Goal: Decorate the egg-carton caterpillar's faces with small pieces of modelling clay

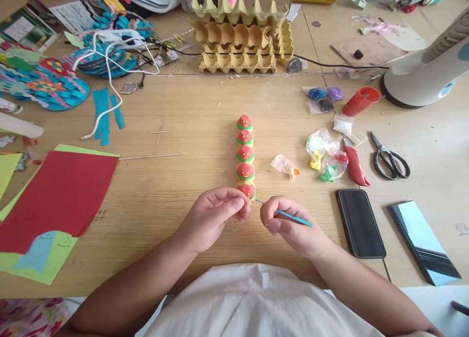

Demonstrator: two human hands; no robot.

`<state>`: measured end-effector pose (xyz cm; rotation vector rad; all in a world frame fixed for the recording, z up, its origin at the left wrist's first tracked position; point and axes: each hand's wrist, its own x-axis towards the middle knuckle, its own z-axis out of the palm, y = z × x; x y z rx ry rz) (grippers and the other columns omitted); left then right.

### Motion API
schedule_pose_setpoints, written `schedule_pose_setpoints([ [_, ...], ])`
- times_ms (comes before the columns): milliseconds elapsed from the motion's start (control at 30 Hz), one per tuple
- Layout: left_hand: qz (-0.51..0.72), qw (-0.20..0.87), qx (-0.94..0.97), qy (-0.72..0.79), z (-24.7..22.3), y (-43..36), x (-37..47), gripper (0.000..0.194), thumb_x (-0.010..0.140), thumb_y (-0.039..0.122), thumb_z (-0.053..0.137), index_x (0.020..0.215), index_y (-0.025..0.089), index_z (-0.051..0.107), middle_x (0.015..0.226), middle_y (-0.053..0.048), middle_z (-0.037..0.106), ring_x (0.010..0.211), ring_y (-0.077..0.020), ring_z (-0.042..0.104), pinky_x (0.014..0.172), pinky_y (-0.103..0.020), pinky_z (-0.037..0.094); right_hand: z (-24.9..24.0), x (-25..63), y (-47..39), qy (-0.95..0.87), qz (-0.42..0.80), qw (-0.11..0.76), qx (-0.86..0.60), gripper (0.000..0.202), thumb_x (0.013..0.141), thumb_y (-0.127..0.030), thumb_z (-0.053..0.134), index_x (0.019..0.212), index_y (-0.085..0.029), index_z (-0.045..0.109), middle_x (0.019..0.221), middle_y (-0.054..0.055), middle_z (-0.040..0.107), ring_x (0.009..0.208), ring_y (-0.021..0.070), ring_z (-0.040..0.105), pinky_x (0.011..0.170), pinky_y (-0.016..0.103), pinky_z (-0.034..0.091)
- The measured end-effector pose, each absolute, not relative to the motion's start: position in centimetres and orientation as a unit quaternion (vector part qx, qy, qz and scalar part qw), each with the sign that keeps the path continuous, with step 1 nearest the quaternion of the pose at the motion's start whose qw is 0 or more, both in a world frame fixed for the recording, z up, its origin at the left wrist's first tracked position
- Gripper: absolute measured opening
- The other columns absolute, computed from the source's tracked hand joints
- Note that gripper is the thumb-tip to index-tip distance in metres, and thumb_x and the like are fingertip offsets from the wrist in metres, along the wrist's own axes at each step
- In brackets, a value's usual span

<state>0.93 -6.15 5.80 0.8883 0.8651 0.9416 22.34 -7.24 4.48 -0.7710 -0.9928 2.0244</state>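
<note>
A column of several red domes with smiling faces and green and yellow edges stands in the middle of the table. At its near end, my left hand has thumb and fingers pinched together, with a tiny orange-yellow bit at the tips. That hand partly covers the nearest dome. Just to the right, my right hand grips a thin blue tool, its tip pointing left towards the pinched fingers. An opened plastic wrapper with orange clay lies beyond my right hand.
Bags of coloured clay, a red knife, scissors and two phones lie to the right. Red paper and a thin stick are left. Egg cartons stand at the back, beside a cable.
</note>
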Motion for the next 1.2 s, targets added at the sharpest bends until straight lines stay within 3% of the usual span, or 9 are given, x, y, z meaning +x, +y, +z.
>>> schedule_pose_setpoints([
  [167,0.427,0.704,0.397,0.405,5.7,-6.0,0.9,0.03,0.075,0.04,0.088,0.079,0.016,0.07,0.068,-0.002,0.063,0.061,-0.0101,0.055,0.054,-0.021,0.045,4.3,22.2,-7.0,-0.352,0.81,0.396,-0.252,0.018,0.086,-0.03,0.075,0.079,-0.019,0.063,0.064,-0.003,0.053,0.061,0.0122,0.041,0.06,0.026,0.033],
  [400,0.449,0.668,0.421,0.418,5.6,-6.0,0.5,0.027,0.086,0.041,0.079,0.078,0.017,0.068,0.07,-0.003,0.064,0.067,-0.0125,0.058,0.06,-0.024,0.049,4.7,22.2,-6.7,-0.323,0.828,0.414,-0.196,0.017,0.085,-0.031,0.073,0.078,-0.02,0.062,0.058,-0.004,0.05,0.057,0.0123,0.038,0.058,0.027,0.03],
  [700,0.457,0.646,0.423,0.441,5.5,-6.0,0.4,0.022,0.082,0.038,0.084,0.085,0.017,0.077,0.073,-0.003,0.07,0.067,-0.0123,0.063,0.061,-0.024,0.054,5.0,22.2,-6.5,-0.319,0.833,0.413,-0.182,0.021,0.085,-0.032,0.072,0.074,-0.021,0.059,0.058,-0.004,0.048,0.056,0.0123,0.036,0.058,0.027,0.03],
  [1067,0.441,0.42,0.669,0.426,6.5,-6.6,0.8,0.006,0.089,0.021,0.077,0.093,0.022,0.082,0.09,-0.005,0.079,0.079,-0.0147,0.073,0.069,-0.022,0.06,4.7,22.3,-6.9,-0.324,0.843,0.398,-0.158,0.018,0.083,-0.032,0.074,0.077,-0.021,0.062,0.055,-0.005,0.051,0.053,0.0122,0.037,0.057,0.027,0.031],
  [1200,0.44,0.408,0.692,0.401,6.5,-6.7,0.9,0.01,0.088,0.017,0.078,0.095,0.022,0.081,0.087,-0.003,0.079,0.077,-0.0128,0.074,0.07,-0.02,0.06,4.2,22.3,-7.2,-0.34,0.848,0.384,-0.134,0.016,0.085,-0.031,0.073,0.078,-0.02,0.062,0.058,-0.004,0.053,0.055,0.0122,0.04,0.058,0.027,0.031],
])
